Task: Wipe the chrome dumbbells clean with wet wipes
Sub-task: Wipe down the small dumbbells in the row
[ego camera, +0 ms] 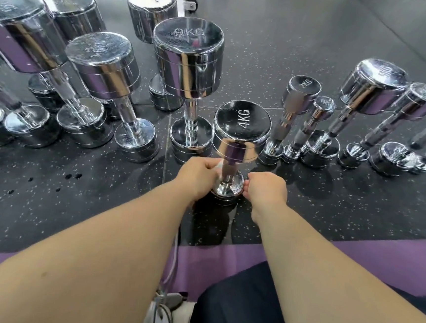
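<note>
A chrome 4KG dumbbell (240, 127) stands upright on the speckled black floor right in front of me. My left hand (199, 177) holds a white wet wipe (218, 165) against the lower part of its handle, fingers curled round the wipe. My right hand (266, 190) is at the right side of the bottom head, with fingertips curled against its rim. Whether it grips the head I cannot tell for sure.
Several more chrome dumbbells stand upright in a row behind, among them a 9KG one (187, 61) to the left and a 2KG one (292, 109) to the right. Water drops (73, 176) dot the floor at left. A purple mat (378, 260) lies under my knees.
</note>
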Available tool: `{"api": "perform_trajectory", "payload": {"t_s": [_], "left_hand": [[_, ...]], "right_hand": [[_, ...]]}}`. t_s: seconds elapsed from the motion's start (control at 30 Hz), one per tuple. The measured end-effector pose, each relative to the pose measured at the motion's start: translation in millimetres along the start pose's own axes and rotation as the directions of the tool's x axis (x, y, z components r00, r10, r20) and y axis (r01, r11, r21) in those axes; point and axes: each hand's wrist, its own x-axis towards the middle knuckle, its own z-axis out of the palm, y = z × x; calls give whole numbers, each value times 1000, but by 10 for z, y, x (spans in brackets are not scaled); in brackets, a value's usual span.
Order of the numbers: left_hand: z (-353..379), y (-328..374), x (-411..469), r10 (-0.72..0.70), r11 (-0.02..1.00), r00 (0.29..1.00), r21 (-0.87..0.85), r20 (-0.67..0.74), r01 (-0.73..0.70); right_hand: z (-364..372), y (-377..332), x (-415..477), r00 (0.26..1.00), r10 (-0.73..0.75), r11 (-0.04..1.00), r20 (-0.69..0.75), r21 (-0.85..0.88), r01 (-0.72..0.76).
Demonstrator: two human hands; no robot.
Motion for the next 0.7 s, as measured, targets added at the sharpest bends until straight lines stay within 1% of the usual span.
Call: {"api": "perform_trajectory", "payload": {"t_s": [0.07,0.1,0.13,0.2,0.27,0.33,0.4,0.47,0.5,0.53,0.63,0.7], "left_hand": [[21,28,130,5,999,998,47,57,-8],[30,56,179,16,996,996,88,86,-23],[47,61,251,10,996,992,88,123,-21],[64,89,327,5,999,975,33,223,-13],[75,60,380,1,999,958,-42,287,12],[83,59,385,-11,994,962,-103,271,41],[98,30,353,-52,978,980,-190,195,89],[76,-29,299,-123,927,986,-341,116,156],[46,-59,253,-163,893,982,-410,92,186],[4,-97,228,-188,876,978,-435,92,210],[-80,-128,76,-201,901,972,-367,119,231],[-90,-128,2,-225,922,971,-307,76,238]], "right_hand": [[-12,0,18,1000,-3,1000,-2,-4,3],[-10,-31,8,1000,-8,1000,12,30,8],[-1,-54,51,999,-32,998,32,48,31],[22,-146,111,993,-69,993,93,99,60],[33,-216,151,983,-66,992,173,122,45],[24,-234,178,959,-55,996,276,84,33],[21,-162,205,941,-62,998,334,-5,68],[-11,-99,185,941,-65,993,332,-75,95],[-34,-73,148,949,-49,992,310,-94,82],[-47,-28,159,959,-45,992,281,-102,76],[-139,47,83,983,-36,990,180,-126,59],[-205,78,32,989,-34,969,143,-236,68]]}}
